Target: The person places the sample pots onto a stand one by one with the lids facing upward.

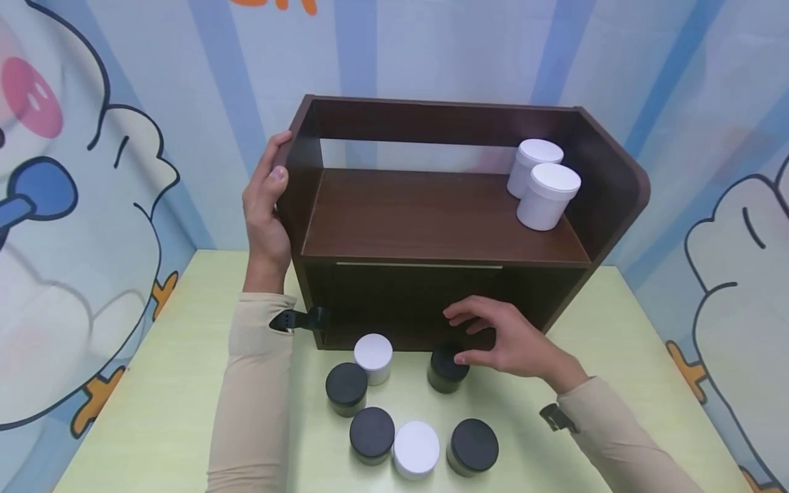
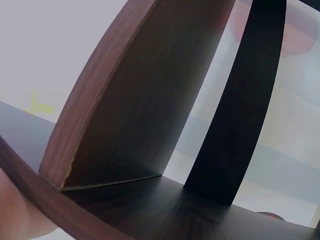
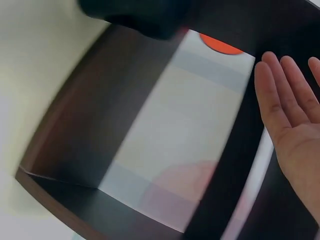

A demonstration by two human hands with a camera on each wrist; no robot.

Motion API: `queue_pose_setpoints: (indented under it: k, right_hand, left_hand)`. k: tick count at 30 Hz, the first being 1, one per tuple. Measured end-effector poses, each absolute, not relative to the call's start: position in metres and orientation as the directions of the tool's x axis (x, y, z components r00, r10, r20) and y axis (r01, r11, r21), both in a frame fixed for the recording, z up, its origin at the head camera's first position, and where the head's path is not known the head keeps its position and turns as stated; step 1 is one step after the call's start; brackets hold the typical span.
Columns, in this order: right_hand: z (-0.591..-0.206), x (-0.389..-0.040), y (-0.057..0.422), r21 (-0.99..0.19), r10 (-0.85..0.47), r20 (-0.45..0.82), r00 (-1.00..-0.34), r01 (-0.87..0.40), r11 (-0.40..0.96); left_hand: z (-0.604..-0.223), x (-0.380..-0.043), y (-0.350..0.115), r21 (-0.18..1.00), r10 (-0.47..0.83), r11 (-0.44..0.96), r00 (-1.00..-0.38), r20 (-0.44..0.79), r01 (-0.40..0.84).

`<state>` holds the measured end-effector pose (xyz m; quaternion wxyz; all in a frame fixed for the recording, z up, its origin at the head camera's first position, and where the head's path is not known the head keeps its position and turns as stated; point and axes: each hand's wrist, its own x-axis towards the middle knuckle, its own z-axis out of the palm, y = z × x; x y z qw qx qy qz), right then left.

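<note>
Your left hand grips the left side of the brown shelf, centre frame. Your right hand, fingers apart and bent, hovers at a black-lidded jar below centre; thumb contact is unclear. Two white jars stand upper right; five other jars stand at lower centre.

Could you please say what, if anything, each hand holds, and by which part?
The left hand holds the shelf by its left side panel; the right hand holds nothing.
</note>
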<state>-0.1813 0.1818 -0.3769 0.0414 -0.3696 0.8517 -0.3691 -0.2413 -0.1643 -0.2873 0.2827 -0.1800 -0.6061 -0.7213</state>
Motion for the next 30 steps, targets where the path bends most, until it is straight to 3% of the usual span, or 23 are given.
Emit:
queue_pose_setpoints:
  k: [12, 30]
  right_hand:
    - [-0.430, -0.181, 0.176, -0.671, -0.583, 0.111, -0.805, -0.494, 0.553]
    - [-0.473, -0.180, 0.174, -0.624, -0.542, 0.108, -0.833, -0.482, 0.615]
  left_hand:
    - [-0.289, -0.241, -0.166, 0.745, -0.185, -0.103, -0.748, 0.637, 0.659]
    - [-0.289, -0.242, -0.164, 0.728, -0.196, -0.104, -0.732, 0.653, 0.677]
